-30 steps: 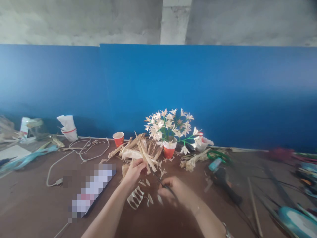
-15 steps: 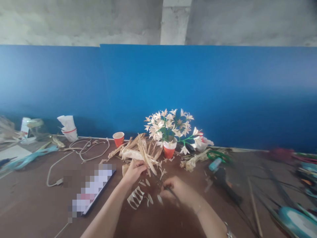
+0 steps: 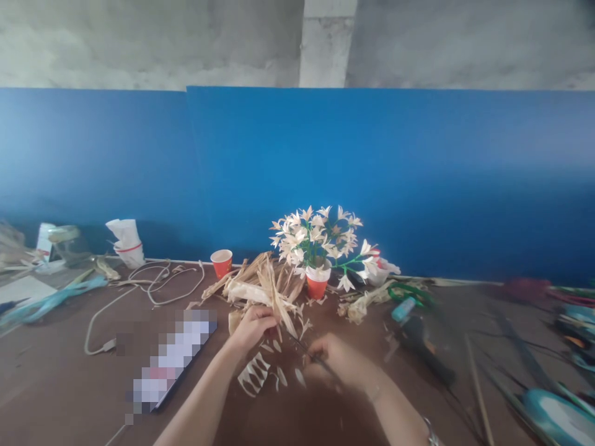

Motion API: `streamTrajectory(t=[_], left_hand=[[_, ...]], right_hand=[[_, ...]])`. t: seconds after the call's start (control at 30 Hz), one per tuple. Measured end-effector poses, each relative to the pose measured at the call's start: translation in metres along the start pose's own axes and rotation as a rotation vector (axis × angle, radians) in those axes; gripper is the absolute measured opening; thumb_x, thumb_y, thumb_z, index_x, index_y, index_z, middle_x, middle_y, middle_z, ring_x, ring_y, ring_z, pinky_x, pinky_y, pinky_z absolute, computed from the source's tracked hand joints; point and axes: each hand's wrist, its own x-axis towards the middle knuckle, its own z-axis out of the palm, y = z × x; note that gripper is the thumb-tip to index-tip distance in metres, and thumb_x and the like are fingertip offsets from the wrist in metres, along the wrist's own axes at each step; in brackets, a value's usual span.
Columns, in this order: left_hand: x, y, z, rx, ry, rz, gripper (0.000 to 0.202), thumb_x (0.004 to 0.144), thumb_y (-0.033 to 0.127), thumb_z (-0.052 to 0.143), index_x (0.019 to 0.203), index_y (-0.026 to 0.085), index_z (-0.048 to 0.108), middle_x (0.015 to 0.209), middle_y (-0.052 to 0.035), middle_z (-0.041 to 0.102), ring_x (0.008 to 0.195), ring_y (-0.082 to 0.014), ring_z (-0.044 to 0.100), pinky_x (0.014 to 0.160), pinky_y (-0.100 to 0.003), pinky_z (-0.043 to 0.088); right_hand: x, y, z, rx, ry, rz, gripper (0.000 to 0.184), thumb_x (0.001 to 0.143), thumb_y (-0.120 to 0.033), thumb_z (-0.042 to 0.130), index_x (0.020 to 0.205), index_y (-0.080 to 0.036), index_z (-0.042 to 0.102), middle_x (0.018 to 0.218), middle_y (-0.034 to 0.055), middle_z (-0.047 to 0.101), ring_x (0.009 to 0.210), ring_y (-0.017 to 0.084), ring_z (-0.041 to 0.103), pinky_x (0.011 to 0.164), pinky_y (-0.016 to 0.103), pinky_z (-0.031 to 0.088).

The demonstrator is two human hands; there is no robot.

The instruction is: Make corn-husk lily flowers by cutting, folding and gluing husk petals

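My left hand [image 3: 251, 326] is closed on a long dry husk strip [image 3: 279, 298] that sticks up and away from me. Just to its right, my right hand [image 3: 335, 361] grips dark scissors [image 3: 304, 347], whose blades point up-left toward the strip. Small cut husk petals [image 3: 282, 375] and a notched husk piece [image 3: 253, 373] lie on the brown table [image 3: 69, 384] below both hands. Behind them is a heap of dry husks [image 3: 253, 282].
An orange cup with white husk flowers [image 3: 317, 241] stands behind the husks, another orange cup [image 3: 222, 262] to its left. A white cable [image 3: 153, 285], a pixelated flat object [image 3: 171, 356], a dark glue gun [image 3: 421, 344] and teal tape rolls [image 3: 555, 412] also lie on the table.
The view has shifted slightly. Both hands stay in nearly the same place, the right hand with the scissors a little lower.
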Motion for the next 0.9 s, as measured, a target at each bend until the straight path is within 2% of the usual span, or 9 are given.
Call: streamTrajectory(t=[0.1, 0.2, 0.3, 0.43, 0.57, 0.77, 0.9], left_hand=[[0.002, -0.001, 0.000, 0.046, -0.050, 0.018, 0.014, 0.061, 0.019, 0.057, 0.048, 0.016, 0.060, 0.043, 0.0012, 0.052, 0.041, -0.0107, 0.046, 0.042, -0.021, 0.031], [0.004, 0.002, 0.000, 0.074, 0.048, 0.027, 0.017, 0.064, 0.026, 0.058, 0.050, 0.015, 0.060, 0.045, 0.0015, 0.053, 0.040, -0.0106, 0.047, 0.040, -0.020, 0.032], [0.004, 0.006, 0.001, 0.116, 0.140, 0.033, 0.022, 0.064, 0.032, 0.059, 0.050, 0.015, 0.059, 0.046, 0.0012, 0.056, 0.039, -0.0109, 0.050, 0.041, -0.020, 0.034], [0.001, 0.011, 0.002, 0.194, 0.193, 0.061, 0.025, 0.065, 0.034, 0.059, 0.048, 0.016, 0.058, 0.043, 0.0017, 0.056, 0.041, -0.0114, 0.051, 0.042, -0.020, 0.035], [-0.004, 0.018, 0.005, 0.264, 0.244, 0.100, 0.030, 0.067, 0.035, 0.058, 0.044, 0.017, 0.055, 0.037, 0.0030, 0.051, 0.038, -0.0097, 0.047, 0.043, -0.019, 0.033], [-0.011, 0.026, 0.009, 0.274, 0.355, 0.043, 0.030, 0.066, 0.033, 0.058, 0.041, 0.017, 0.053, 0.033, 0.0033, 0.047, 0.035, -0.0091, 0.043, 0.042, -0.019, 0.030], [-0.012, 0.028, 0.011, 0.257, 0.371, 0.032, 0.030, 0.065, 0.033, 0.059, 0.042, 0.017, 0.053, 0.035, 0.0031, 0.049, 0.035, -0.0091, 0.043, 0.041, -0.019, 0.030]], right_hand=[[-0.001, -0.005, 0.001, 0.027, 0.039, 0.046, 0.023, 0.066, -0.037, 0.064, 0.067, -0.014, 0.063, 0.040, -0.0055, 0.049, 0.032, 0.006, 0.040, 0.031, 0.015, 0.028], [-0.003, -0.008, 0.002, 0.074, 0.049, 0.057, 0.025, 0.062, -0.038, 0.067, 0.068, -0.014, 0.062, 0.043, -0.0053, 0.050, 0.035, 0.007, 0.044, 0.032, 0.016, 0.031], [-0.002, -0.007, 0.003, 0.081, 0.036, 0.017, 0.028, 0.065, -0.042, 0.065, 0.065, -0.015, 0.061, 0.044, -0.0043, 0.051, 0.036, 0.007, 0.044, 0.032, 0.016, 0.030], [0.000, -0.004, 0.006, 0.064, 0.057, 0.016, 0.030, 0.066, -0.044, 0.063, 0.059, -0.016, 0.058, 0.042, -0.0045, 0.049, 0.033, 0.006, 0.039, 0.031, 0.018, 0.027], [0.003, 0.002, 0.007, 0.032, 0.080, -0.022, 0.025, 0.065, -0.041, 0.064, 0.059, -0.016, 0.060, 0.044, -0.0042, 0.051, 0.035, 0.008, 0.042, 0.035, 0.019, 0.029], [0.008, 0.014, 0.005, -0.077, 0.181, -0.161, 0.010, 0.061, -0.026, 0.067, 0.058, -0.017, 0.064, 0.044, -0.0031, 0.056, 0.045, 0.011, 0.048, 0.045, 0.021, 0.035], [0.008, 0.014, 0.005, -0.058, 0.191, -0.206, 0.009, 0.062, -0.025, 0.066, 0.059, -0.017, 0.065, 0.046, -0.0028, 0.057, 0.045, 0.011, 0.048, 0.046, 0.022, 0.036]])
